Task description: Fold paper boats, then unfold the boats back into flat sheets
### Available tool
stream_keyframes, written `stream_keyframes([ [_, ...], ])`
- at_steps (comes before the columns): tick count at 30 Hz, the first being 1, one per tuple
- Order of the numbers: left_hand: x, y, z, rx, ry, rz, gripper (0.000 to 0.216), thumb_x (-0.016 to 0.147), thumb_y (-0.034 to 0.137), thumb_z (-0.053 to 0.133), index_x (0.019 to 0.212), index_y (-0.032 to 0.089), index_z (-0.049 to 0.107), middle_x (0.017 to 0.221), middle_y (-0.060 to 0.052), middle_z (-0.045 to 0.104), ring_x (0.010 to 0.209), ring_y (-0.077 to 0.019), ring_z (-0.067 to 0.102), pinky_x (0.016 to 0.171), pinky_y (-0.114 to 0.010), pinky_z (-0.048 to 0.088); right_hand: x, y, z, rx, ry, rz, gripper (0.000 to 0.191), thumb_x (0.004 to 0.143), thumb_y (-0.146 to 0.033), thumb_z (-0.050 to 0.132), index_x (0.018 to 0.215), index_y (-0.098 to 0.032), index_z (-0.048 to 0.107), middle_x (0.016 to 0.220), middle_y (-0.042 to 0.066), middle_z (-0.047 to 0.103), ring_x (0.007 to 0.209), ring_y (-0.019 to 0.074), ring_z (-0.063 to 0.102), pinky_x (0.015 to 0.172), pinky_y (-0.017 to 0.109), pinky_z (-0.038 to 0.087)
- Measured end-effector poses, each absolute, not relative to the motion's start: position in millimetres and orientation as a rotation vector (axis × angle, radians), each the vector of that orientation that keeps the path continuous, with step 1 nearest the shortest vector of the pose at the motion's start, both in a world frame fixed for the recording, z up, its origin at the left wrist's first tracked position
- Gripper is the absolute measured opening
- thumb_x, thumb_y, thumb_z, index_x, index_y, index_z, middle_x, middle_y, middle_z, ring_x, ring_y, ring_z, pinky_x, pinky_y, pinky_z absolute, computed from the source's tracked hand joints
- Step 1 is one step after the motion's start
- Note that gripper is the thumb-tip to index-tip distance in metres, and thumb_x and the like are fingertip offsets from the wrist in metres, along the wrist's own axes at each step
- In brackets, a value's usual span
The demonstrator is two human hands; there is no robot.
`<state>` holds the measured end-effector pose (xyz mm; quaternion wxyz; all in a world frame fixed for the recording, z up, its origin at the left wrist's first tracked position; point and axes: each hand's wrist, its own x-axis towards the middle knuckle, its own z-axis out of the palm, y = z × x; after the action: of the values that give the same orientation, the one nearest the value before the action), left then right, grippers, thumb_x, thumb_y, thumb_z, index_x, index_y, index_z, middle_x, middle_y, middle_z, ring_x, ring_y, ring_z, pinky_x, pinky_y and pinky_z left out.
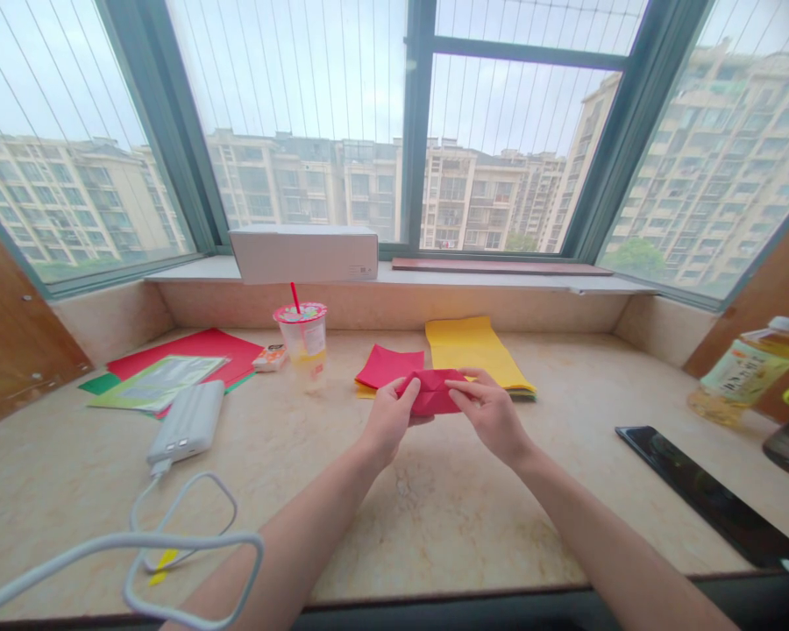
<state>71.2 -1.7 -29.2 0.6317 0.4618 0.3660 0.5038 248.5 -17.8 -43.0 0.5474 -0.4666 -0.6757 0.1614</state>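
Observation:
A piece of folded red paper (436, 396) is held up between my two hands, a little above the counter. My left hand (394, 418) grips its left end, thumb on top and fingers mostly hidden beneath. At the right end my right hand (493, 410) pinches the edge between thumb and fingers. Creases run across the paper's face. Just behind it lie a red paper sheet (389, 364) on top of yellow paper, and a stack of yellow paper (470, 346) with a dark edge underneath.
Left of my hands are a drink cup (306, 342) with a red straw, a white power bank (188, 421) with a looping cable (190, 539), and red sheets (237, 350). A phone (690, 491) and a bottle (746, 372) are on the right. A white box (306, 256) stands on the sill.

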Motion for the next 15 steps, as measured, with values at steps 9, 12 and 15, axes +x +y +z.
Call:
stream_keyframes([
  [9,71,-8,-23,1.209,0.72,1.095,0.036,0.081,0.039,0.07,0.104,0.012,0.067,0.095,-0.01,0.073,0.079,-0.0198,0.069,0.068,-0.032,0.059,251,-17,-31,-0.98,-1.157,0.844,0.059,0.073,-0.042,0.076,0.125,-0.02,0.058,0.099,0.007,0.074,0.083,0.0208,0.07,0.079,0.037,0.056],
  [12,73,-7,-27,1.315,0.749,1.071,0.035,0.08,0.038,0.069,0.103,0.012,0.064,0.092,-0.01,0.072,0.077,-0.0201,0.069,0.066,-0.031,0.057,251,-19,-27,-1.007,-1.128,0.808,0.055,0.07,-0.041,0.078,0.118,-0.018,0.061,0.091,0.006,0.075,0.076,0.0198,0.069,0.074,0.036,0.056],
  [15,72,-8,-30,1.444,0.823,1.181,0.043,0.083,0.036,0.066,0.119,0.016,0.055,0.088,-0.007,0.072,0.076,-0.0193,0.069,0.067,-0.029,0.055,251,-19,-26,-1.03,-1.157,0.793,0.046,0.069,-0.042,0.078,0.106,-0.019,0.066,0.091,0.007,0.075,0.077,0.0211,0.069,0.073,0.036,0.056],
])
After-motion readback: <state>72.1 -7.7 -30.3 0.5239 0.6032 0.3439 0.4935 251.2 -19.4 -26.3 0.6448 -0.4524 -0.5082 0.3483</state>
